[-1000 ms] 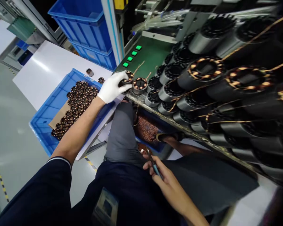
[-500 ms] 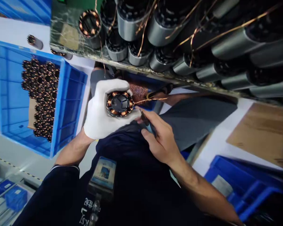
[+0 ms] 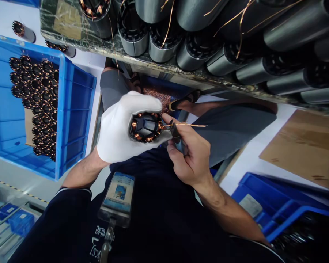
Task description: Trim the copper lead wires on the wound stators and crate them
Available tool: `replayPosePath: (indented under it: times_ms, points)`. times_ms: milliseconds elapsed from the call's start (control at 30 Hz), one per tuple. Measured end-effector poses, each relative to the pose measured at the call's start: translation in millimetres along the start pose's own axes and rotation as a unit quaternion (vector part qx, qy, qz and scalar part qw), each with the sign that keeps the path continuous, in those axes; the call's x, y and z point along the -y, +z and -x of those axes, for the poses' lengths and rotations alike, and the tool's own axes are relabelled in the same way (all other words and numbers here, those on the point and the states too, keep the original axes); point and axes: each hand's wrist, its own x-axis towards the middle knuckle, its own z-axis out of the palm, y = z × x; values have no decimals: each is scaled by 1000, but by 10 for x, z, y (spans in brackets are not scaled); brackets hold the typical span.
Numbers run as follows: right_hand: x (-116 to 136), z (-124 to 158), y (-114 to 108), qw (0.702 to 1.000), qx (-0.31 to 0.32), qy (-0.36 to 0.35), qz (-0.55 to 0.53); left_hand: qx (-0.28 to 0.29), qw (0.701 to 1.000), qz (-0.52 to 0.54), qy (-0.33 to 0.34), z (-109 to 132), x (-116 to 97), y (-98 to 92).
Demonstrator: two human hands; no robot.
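Observation:
My left hand [image 3: 117, 131], in a white glove, is wrapped round a motor stator [image 3: 145, 127]. The stator's ring of copper windings and black slots faces up at me. From its right side, copper wire ends [image 3: 194, 125] stick out to the right. Bare and closed, my right hand [image 3: 193, 153] grips small wire cutters [image 3: 175, 132], whose dark head lies right at the wires beside the stator. My fingers hide most of the cutters' handles.
A worktop [image 3: 79, 44] along the top carries several metal-cased stators [image 3: 193, 54] with loose copper wires. At left, a blue crate [image 3: 76, 120] contains many stators. Wire scraps [image 3: 157, 98] lie below the worktop. Cardboard [image 3: 301, 146] and a blue bin [image 3: 263, 197] are at right.
The view has shifted slightly. My right hand has brought the cutters up to the wires at the stator's edge, and the stator has tilted a little in my left hand.

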Motion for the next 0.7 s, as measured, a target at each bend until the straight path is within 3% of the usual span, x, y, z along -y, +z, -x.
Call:
replayPosePath:
  times_ms: [200,300,500,567,700]
  points:
    - [-39,-3,23,1000,-9,-6,21,-58,997,11,38,-18,1,73]
    - [-158,-27,52,999,-7,33,42,-77,996,-37,34,1,91,145]
    - [-444,-73,97,978,77,195,-19,-58,992,-98,-58,132,379,308]
    - [-479,-66,97,972,97,214,-24,-47,993,-89,-63,178,413,315]
    - [-531,-55,81,969,71,232,-41,-44,991,-72,-107,206,341,267]
